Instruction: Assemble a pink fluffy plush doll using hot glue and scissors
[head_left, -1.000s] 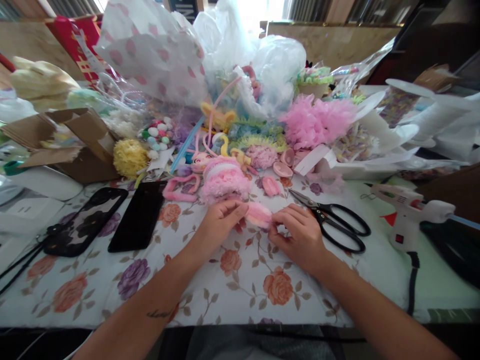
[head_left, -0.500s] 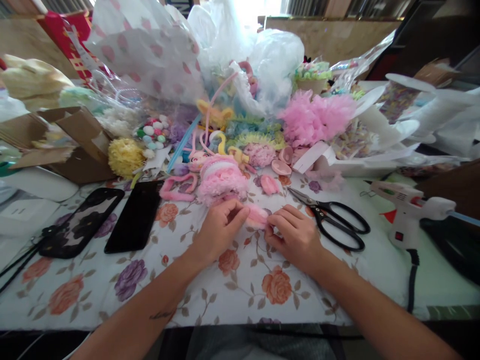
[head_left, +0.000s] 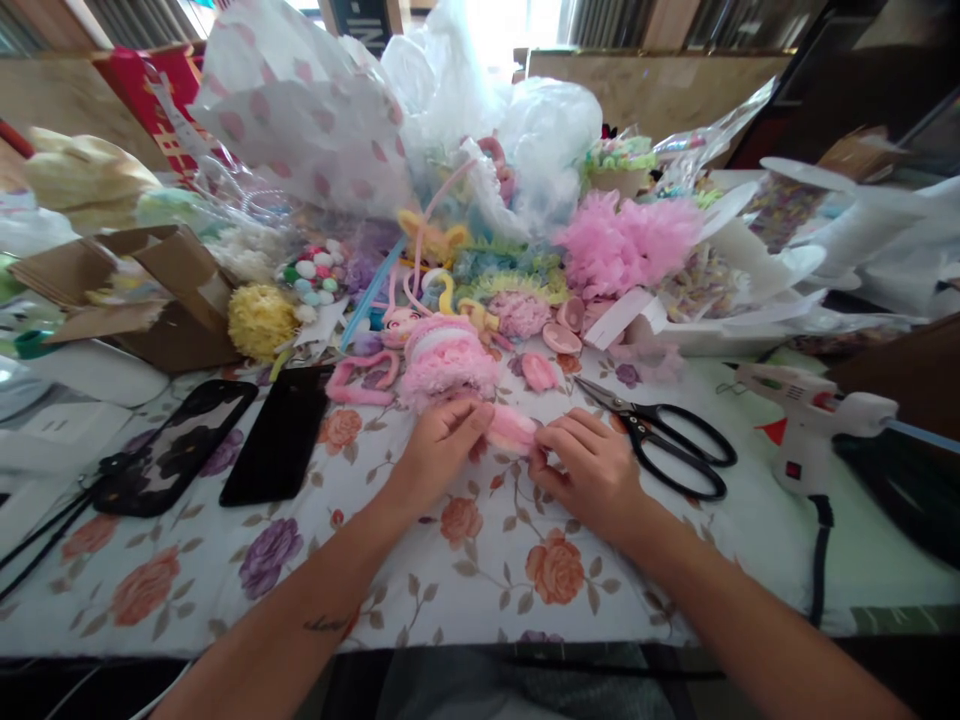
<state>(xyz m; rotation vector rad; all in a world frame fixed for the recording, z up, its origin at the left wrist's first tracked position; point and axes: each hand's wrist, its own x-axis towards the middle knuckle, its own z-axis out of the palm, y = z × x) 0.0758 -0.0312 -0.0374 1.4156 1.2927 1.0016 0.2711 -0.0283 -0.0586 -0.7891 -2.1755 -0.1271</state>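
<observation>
A fuzzy pink piece [head_left: 511,430] is stretched between my two hands above the floral cloth. My left hand [head_left: 444,450] pinches its left end, and my right hand [head_left: 586,465] has its right end between thumb and fingers. Just beyond my left hand lies a fluffy pink ruffled item [head_left: 450,365], close to its fingertips. A small pink oval piece [head_left: 539,371] rests on the cloth past the gap between my hands. Black-handled scissors [head_left: 679,450], spread open, lie to the right of my right hand.
Two phones, one black [head_left: 276,435] and one in a patterned case [head_left: 176,447], lie at the left. A white glue gun [head_left: 810,420] stands at the right. Behind are a cardboard box [head_left: 169,300], a yellow pom-pom [head_left: 262,322], pink tulle [head_left: 630,240] and plastic bags [head_left: 300,110].
My left hand has shifted slightly left along the fuzzy pink piece, and more of it shows between my hands. The whole view has moved a little.
</observation>
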